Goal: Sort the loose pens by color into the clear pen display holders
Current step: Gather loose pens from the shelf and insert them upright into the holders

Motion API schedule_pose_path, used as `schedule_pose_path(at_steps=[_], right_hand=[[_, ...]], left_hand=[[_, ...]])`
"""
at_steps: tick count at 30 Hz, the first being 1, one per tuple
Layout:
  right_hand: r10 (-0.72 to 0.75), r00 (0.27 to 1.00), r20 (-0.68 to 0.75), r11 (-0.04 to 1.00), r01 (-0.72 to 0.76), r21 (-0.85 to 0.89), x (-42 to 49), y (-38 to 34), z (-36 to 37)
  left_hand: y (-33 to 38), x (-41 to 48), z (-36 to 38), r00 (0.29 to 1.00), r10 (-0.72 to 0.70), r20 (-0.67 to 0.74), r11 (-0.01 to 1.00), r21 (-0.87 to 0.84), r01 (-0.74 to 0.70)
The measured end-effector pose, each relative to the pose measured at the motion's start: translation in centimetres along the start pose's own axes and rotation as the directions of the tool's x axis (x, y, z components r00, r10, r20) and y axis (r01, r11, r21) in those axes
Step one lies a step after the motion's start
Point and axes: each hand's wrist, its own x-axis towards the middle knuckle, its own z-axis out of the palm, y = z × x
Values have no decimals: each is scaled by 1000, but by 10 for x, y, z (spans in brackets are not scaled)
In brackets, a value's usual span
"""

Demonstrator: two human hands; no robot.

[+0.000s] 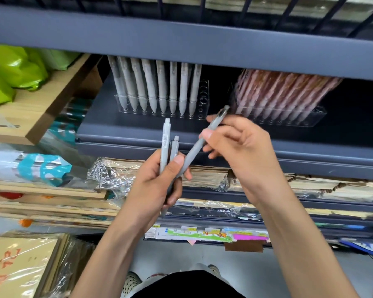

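Pinched one grey pen (195, 149) in right hand (241, 147), clicker toward one o'clock, gripped spare grey pens (165, 145) upright in left hand (153, 183), probably to feed free slots in grey-pen holder (204, 100) at twelve o'clock.

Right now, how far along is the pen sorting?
Done: a row of matte grey pens stands in the left clear plastic holder; pink pens fill the right clear holder. In hand: the left hand grips two grey pens, the right hand pinches a third grey pen. Left: these three, into the empty holes at the grey row's right end.
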Motion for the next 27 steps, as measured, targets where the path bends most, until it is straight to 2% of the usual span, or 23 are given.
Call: schedule_pose_path(at_steps=[3, 5, 7, 9, 12, 15, 18, 20, 23, 25, 27], right_hand=[[-34, 999, -12, 999, 34, -19, 2, -5, 0], [-152, 977, -149, 988, 144, -64, 7, -11, -3], [-307, 896, -321, 948, 257, -188, 11, -14, -4], [-433, 802, -412, 888, 301, -348, 16, -12, -1], [-565, 720, -403, 790, 330, -517, 29, 0, 8], [-609, 688, -395, 724, 279, -631, 47, 7, 17], [-701, 640, -313, 612, 316, -725, 56, 10, 25], [-682, 667, -300, 625, 319, -713, 58, 9, 31], [-601, 743, -294, 613, 191, -767, 69, 2, 36], [-552, 785, -283, 556, 93, -826, 84, -7, 33], [-545, 812, -208, 452, 76, -889, 91, -14, 31]], left_hand=[[2, 0, -1, 999, -22, -32, 1000, -9, 22], [3, -2, -4, 996, -57, -70, 998, -27, 56], [4, -5, -7, 992, -82, -100, 996, -47, 78], [4, -8, -9, 990, -95, -102, 993, -78, 87], [5, -12, -12, 991, -105, -82, 992, -82, 99], [6, -15, -17, 991, -111, -75, 993, -58, 107], [8, -20, -23, 991, -107, -77, 993, -51, 104], [8, -22, -28, 992, -104, -72, 993, -56, 100], [9, -26, -34, 992, -103, -79, 993, -70, 98], [9, -27, -36, 992, -97, -81, 993, -75, 91], [9, -28, -38, 992, -95, -86, 993, -77, 89]])
